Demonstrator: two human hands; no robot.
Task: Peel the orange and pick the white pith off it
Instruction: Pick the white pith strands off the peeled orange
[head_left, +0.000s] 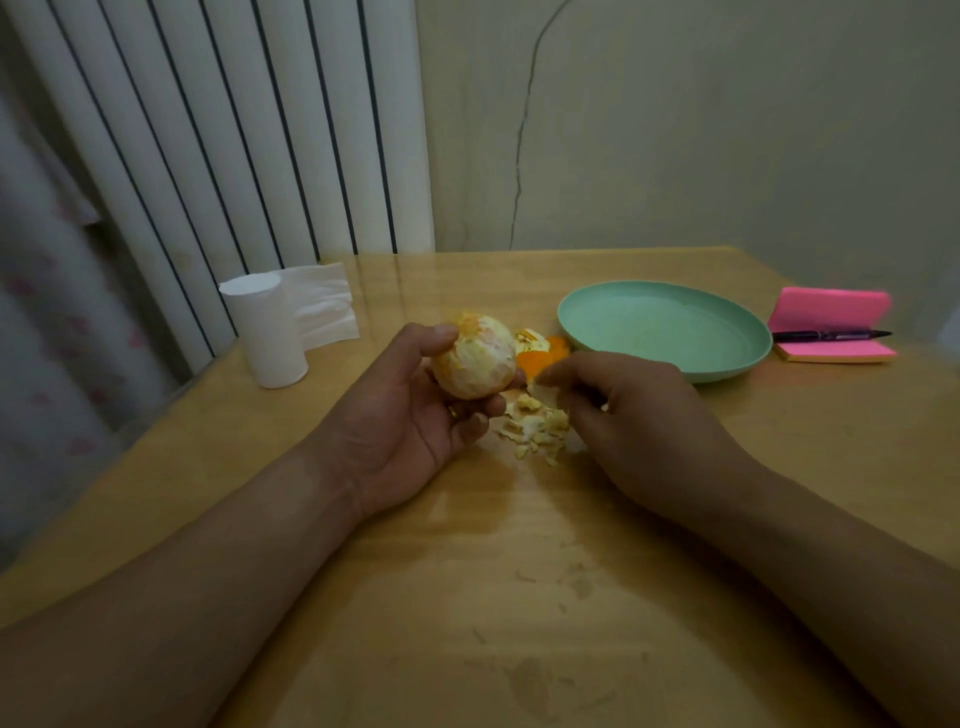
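My left hand (410, 415) grips the orange (475, 358) just above the table; its rind is off and pale pith covers most of it. My right hand (623, 415) is just right of the fruit, fingertips pinching a small white scrap of pith (543, 387). Below the two hands lies a heap of pale pith and peel bits (535, 428). Orange rind pieces (543, 353) lie behind the fruit, beside the plate.
A mint-green plate (748, 358) stands at the back right with nothing on it. Beyond it is a pink sticky-note pad (831, 312) with a black pen (831, 335) across it. A white tissue roll (267, 332) stands at the back left. Small scraps and wet marks dot the near wooden table (519, 623).
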